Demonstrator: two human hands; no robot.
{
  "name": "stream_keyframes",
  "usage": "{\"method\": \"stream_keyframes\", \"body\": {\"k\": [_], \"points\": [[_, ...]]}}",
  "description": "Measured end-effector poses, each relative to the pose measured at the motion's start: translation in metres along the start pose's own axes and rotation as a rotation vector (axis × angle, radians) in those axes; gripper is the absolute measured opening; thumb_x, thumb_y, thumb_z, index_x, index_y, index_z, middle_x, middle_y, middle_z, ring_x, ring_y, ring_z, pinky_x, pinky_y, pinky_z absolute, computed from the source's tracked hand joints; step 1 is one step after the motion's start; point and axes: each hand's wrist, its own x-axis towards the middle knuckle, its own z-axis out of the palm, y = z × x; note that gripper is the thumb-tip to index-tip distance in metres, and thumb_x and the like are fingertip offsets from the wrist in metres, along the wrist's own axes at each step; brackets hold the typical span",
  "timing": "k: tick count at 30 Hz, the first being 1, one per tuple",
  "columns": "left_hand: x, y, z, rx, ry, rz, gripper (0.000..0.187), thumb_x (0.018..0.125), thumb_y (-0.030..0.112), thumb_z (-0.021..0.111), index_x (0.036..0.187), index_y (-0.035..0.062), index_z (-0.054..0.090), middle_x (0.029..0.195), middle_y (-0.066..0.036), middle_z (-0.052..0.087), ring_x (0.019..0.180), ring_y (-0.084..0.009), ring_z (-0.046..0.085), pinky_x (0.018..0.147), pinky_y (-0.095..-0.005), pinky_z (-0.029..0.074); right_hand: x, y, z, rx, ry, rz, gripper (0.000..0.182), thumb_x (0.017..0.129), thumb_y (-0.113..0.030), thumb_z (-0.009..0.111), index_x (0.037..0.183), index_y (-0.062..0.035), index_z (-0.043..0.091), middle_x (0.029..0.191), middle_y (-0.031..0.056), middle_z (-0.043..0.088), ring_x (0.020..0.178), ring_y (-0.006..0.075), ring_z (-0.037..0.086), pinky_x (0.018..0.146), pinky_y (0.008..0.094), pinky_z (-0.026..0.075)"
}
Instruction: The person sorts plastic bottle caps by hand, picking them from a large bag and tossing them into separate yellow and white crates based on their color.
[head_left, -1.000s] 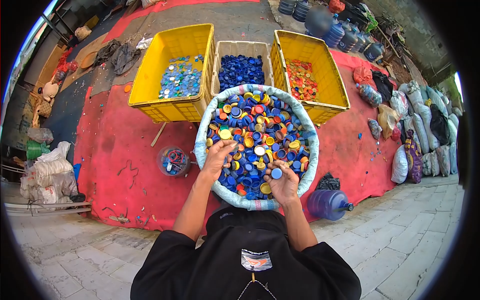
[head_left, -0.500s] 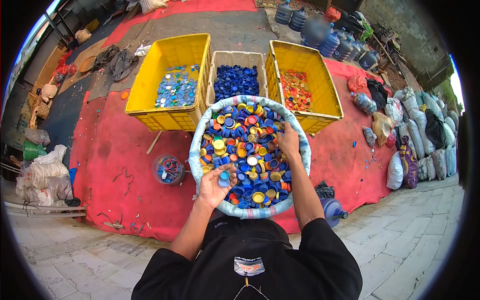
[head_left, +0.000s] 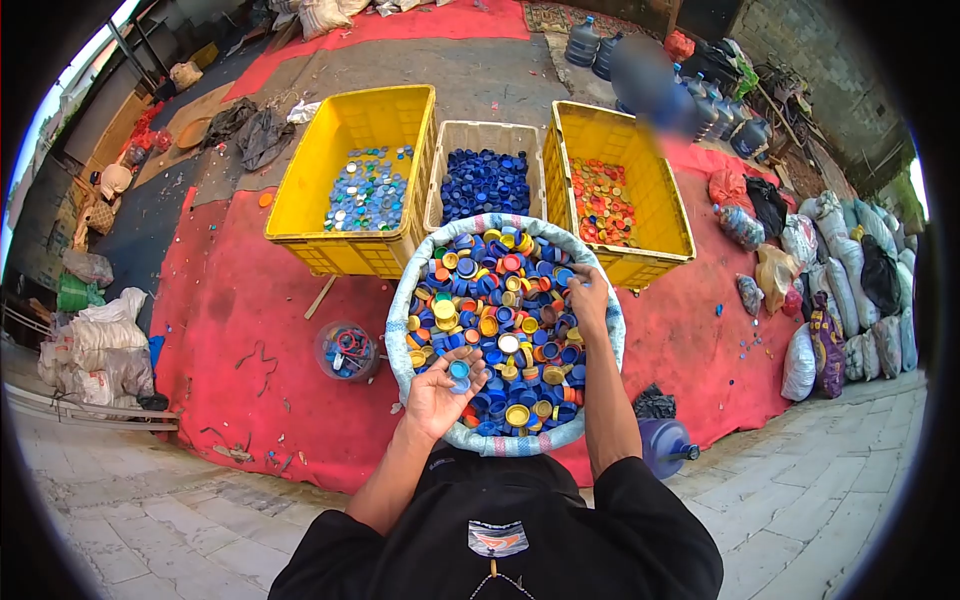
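A round tub [head_left: 408,300] lined with pale checked cloth stands in front of me, heaped with mixed blue, yellow, orange and red bottle caps [head_left: 488,326]. My left hand [head_left: 436,402] is palm up over its near left side, fingers curled around light blue bottle caps [head_left: 459,373]. On the far right side, my right hand [head_left: 588,302] reaches down into the heap beside the lining. Its fingers are drawn together among blue caps, and I cannot tell what they pinch.
Beyond the tub stand a yellow crate [head_left: 345,243] with light blue and clear caps, a whitish crate [head_left: 492,130] with dark blue caps, and a yellow crate [head_left: 622,268] with orange-red caps. A small clear bucket [head_left: 347,351] sits left. Filled sacks [head_left: 838,270] line the right.
The head view has tilted, so the scene sits lower in it. My left fingers curl more over the light blue caps. My right hand stays at the tub's far right side.
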Motion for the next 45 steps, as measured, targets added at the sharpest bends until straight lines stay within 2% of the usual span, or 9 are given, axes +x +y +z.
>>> {"method": "stream_keyframes", "body": {"k": [4, 10, 17, 28, 33, 36, 37, 41, 45], "points": [[0.002, 0.006, 0.0, 0.074, 0.034, 0.045, 0.057, 0.064, -0.016, 0.043, 0.119, -0.003, 0.052, 0.119, -0.017, 0.057, 0.113, -0.03, 0.056, 0.103, -0.0439, 0.045, -0.026, -0.026, -0.015, 0.868, -0.235, 0.335, 0.038, 0.082, -0.002, 0.052, 0.12, 0.0027, 0.056, 0.091, 0.0072, 0.056, 0.077, 0.0172, 0.058, 0.066, 0.0343, 0.05], [-0.002, 0.031, 0.004, 0.023, 0.01, 0.111, 0.054, 0.069, -0.022, 0.041, 0.118, -0.0028, 0.05, 0.119, -0.018, 0.055, 0.117, -0.0323, 0.054, 0.107, -0.0437, 0.042, -0.079, -0.052, 0.012, 1.313, -0.443, 0.49, 0.052, 0.068, -0.003, 0.05, 0.12, 0.0038, 0.052, 0.107, 0.0174, 0.06, 0.099, 0.0309, 0.061, 0.087, 0.0394, 0.052], [-0.017, 0.083, -0.016, 0.042, 0.047, 0.253, 0.043, 0.076, -0.02, 0.041, 0.116, -0.0058, 0.05, 0.115, -0.019, 0.055, 0.112, -0.0306, 0.056, 0.105, -0.0431, 0.045, -0.141, -0.094, 0.091, 1.183, -0.683, 0.559, 0.068, 0.059, 0.013, 0.045, 0.127, 0.0039, 0.048, 0.126, 0.0186, 0.055, 0.123, 0.0348, 0.052, 0.109, 0.0469, 0.039], [-0.019, 0.176, -0.04, 0.157, 0.106, 0.328, 0.037, 0.082, -0.014, 0.044, 0.115, -0.0012, 0.052, 0.114, -0.013, 0.057, 0.102, -0.0247, 0.06, 0.093, -0.0379, 0.053, -0.169, -0.113, 0.187, 1.099, -0.781, 0.634, 0.062, 0.066, 0.019, 0.044, 0.125, 0.0013, 0.052, 0.13, 0.0186, 0.054, 0.123, 0.0355, 0.052, 0.107, 0.0459, 0.042], [0.031, 0.243, -0.021, 0.229, 0.067, 0.308, 0.039, 0.08, -0.013, 0.043, 0.116, -0.0036, 0.052, 0.109, -0.013, 0.058, 0.098, -0.0233, 0.06, 0.089, -0.0363, 0.052, -0.138, -0.158, 0.237, 1.077, -0.781, 0.661, 0.06, 0.068, 0.019, 0.035, 0.127, 0.0093, 0.041, 0.126, 0.0247, 0.049, 0.119, 0.0376, 0.055, 0.107, 0.0452, 0.044], [0.079, 0.304, 0.019, 0.386, 0.01, 0.532, 0.026, 0.088, -0.003, 0.049, 0.114, -0.0062, 0.052, 0.11, -0.017, 0.061, 0.096, -0.0222, 0.061, 0.087, -0.0334, 0.053, -0.08, -0.197, 0.294, 1.099, -0.896, 0.344, 0.067, 0.076, 0.017, 0.034, 0.142, 0.0115, 0.02, 0.131, 0.0279, 0.042, 0.126, 0.0402, 0.047, 0.11, 0.0478, 0.039], [0.098, 0.322, 0.018, 0.454, 0.071, 0.592, 0.029, 0.091, 0.003, 0.053, 0.117, -0.0068, 0.049, 0.119, -0.02, 0.057, 0.109, -0.0267, 0.058, 0.097, -0.0373, 0.048, -0.062, -0.202, 0.31, 1.081, -0.825, 0.355, 0.075, 0.081, 0.015, 0.037, 0.147, 0.0077, 0.004, 0.134, 0.0286, 0.037, 0.127, 0.0419, 0.046, 0.11, 0.0475, 0.04], [0.108, 0.335, 0.004, 0.501, 0.218, 0.467, 0.044, 0.091, 0.013, 0.059, 0.127, -0.0055, 0.041, 0.138, -0.023, 0.041, 0.136, -0.0345, 0.035, 0.111, -0.0434, 0.034, -0.058, -0.203, 0.317, 0.96, -0.619, 0.405, 0.067, 0.088, 0.01, 0.047, 0.143, 0.0097, 0.008, 0.143, 0.0298, 0.027, 0.127, 0.0425, 0.046, 0.105, 0.0441, 0.045], [0.099, 0.291, -0.065, 0.419, 0.307, 0.424, 0.036, 0.09, 0.013, 0.06, 0.123, -0.0003, 0.05, 0.121, -0.016, 0.057, 0.114, -0.0279, 0.054, 0.1, -0.04, 0.044, -0.094, -0.159, 0.272, 0.858, -0.677, 0.401, 0.076, 0.089, 0.008, 0.047, 0.148, 0.0043, -0.001, 0.149, 0.0331, 0.021, 0.126, 0.0422, 0.047, 0.101, 0.0436, 0.047]]}}
